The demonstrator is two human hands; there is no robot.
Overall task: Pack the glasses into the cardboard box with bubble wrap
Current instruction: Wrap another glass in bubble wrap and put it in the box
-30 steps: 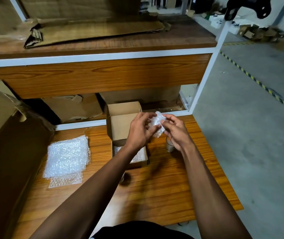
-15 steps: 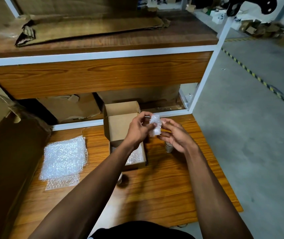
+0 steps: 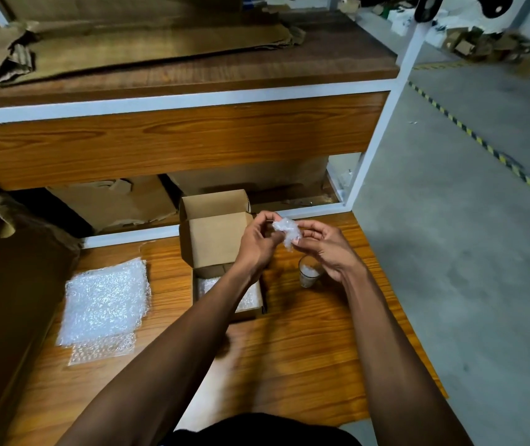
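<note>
- A stack of bubble wrap sheets (image 3: pixel 104 305) lies flat on the left part of the wooden table (image 3: pixel 305 365), well apart from the hands
- Near the middle of the table sits the open cardboard box (image 3: pixel 222 252), its lid flap standing up at the back; a layer of bubble wrap shows inside, partly hidden by the left forearm
- The left hand (image 3: pixel 257 244) is raised above the box's right edge, its fingers curled and its fingertips pinching the left side of a small crumpled piece of bubble wrap (image 3: pixel 287 231)
- That small piece hangs in the air between the two hands, above the table and just right of the box
- The right hand (image 3: pixel 328 246) has its fingers bent and its grip pinches the right side of the same piece
- A glass (image 3: pixel 309 274) stands upright on the table just beside the box, below the right hand, with something white and crinkled inside it
- A wood shelf (image 3: pixel 177 59) above carries flattened cardboard (image 3: pixel 148 43)
</note>
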